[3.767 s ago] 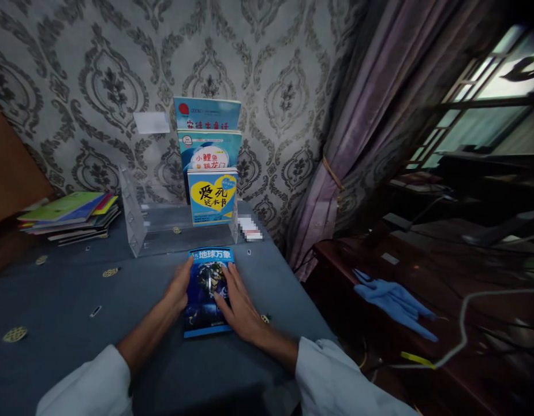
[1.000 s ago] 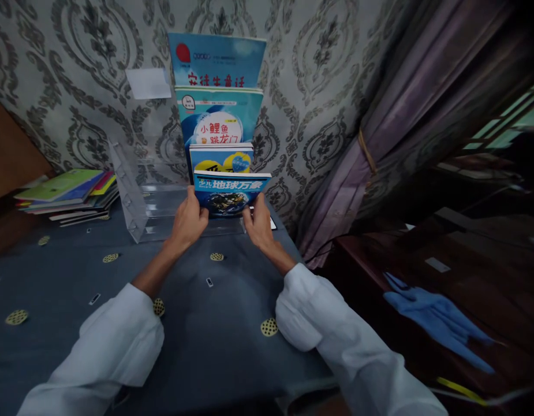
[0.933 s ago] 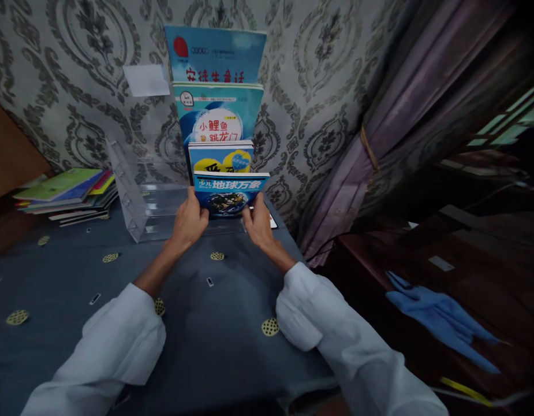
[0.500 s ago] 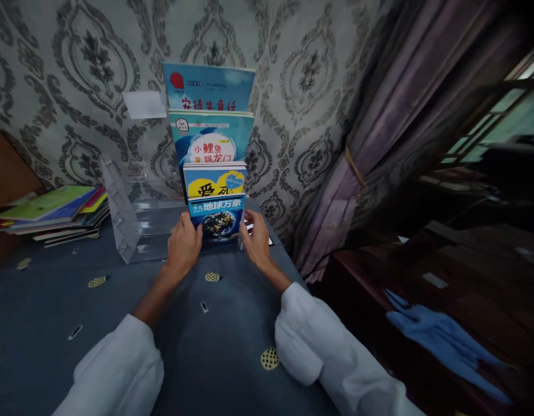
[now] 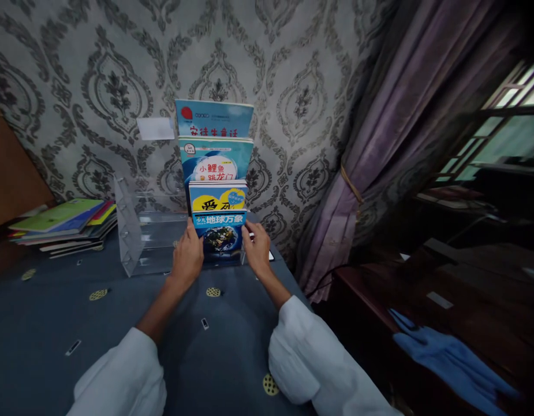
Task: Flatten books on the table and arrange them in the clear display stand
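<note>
My left hand (image 5: 187, 254) grips the left edge of a blue book with a picture of the Earth (image 5: 222, 238), fingers closed against it. At the opposite edge, my right hand (image 5: 257, 247) has its thumb and fingers closed on the same book. This book stands upright in the front tier of a clear stepped rack (image 5: 129, 231). Rising behind it are a yellow and blue book (image 5: 201, 199), a teal book (image 5: 245, 151) and a taller blue book (image 5: 215, 118). The hands partly hide the lower edges of the front book.
A stack of thin colourful books (image 5: 63, 222) lies on the blue cloth-covered table (image 5: 132, 312) at left. Behind is a patterned wall with a white card (image 5: 156, 128). A tied purple curtain (image 5: 336, 231) hangs at right, near a blue glove (image 5: 448, 352) on dark furniture.
The camera has tilted upward, so the rack and books sit lower in the picture. Both hands stay at the sides of the front book.
</note>
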### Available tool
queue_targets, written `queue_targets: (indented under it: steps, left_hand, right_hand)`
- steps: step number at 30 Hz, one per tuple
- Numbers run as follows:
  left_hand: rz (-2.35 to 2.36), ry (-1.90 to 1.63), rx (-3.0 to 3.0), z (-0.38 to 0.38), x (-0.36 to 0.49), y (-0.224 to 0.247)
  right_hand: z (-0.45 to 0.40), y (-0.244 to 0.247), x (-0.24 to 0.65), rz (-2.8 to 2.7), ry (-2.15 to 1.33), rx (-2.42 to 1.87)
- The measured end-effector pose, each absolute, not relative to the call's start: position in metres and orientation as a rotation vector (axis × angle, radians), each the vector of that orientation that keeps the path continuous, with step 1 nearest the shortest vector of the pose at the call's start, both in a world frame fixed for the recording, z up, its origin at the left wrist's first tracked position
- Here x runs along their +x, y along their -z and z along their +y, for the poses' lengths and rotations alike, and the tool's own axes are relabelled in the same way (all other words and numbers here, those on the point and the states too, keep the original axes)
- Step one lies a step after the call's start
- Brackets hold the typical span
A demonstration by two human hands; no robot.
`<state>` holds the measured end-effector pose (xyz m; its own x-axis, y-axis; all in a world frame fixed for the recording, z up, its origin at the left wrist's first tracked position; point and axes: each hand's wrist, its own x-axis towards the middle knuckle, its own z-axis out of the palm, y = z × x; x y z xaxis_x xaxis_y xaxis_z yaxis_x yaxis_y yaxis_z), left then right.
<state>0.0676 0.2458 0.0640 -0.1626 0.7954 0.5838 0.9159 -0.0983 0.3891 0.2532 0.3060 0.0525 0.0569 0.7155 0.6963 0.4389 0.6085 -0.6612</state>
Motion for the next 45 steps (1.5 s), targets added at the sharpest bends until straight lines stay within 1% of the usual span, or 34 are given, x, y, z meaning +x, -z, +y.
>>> queue_targets:
  steps: [5,15,23,29,38,45]
  left_hand:
    - [-1.958,1.098,-1.923,0.252,0.064,-0.057]
    - [-2.064,0.881,-1.903,0.255,0.064,-0.056]
    - [-2.186,0.771,-1.938,0.247,0.067,-0.068]
    - [-2.274,0.659,-1.917,0.242,0.071,-0.076]
    - [-2.304,0.522,-1.881,0.235,0.074,-0.086]
    - [-2.274,0.588,-1.899,0.234,0.071,-0.089]
  right_hand:
    - [0.309,-0.050,0.254,-1.551,-0.293,-0.992]
    - [0.312,-0.045,0.255,-1.555,-0.272,-1.031]
    - [0.313,-0.047,0.257,-1.592,-0.264,-1.056]
    - [0.314,-0.053,0.262,-1.662,-0.194,-1.102]
    - [0.313,-0.055,0.263,-1.658,-0.224,-1.083]
    - [0.312,-0.057,0.263,-1.635,-0.225,-1.064]
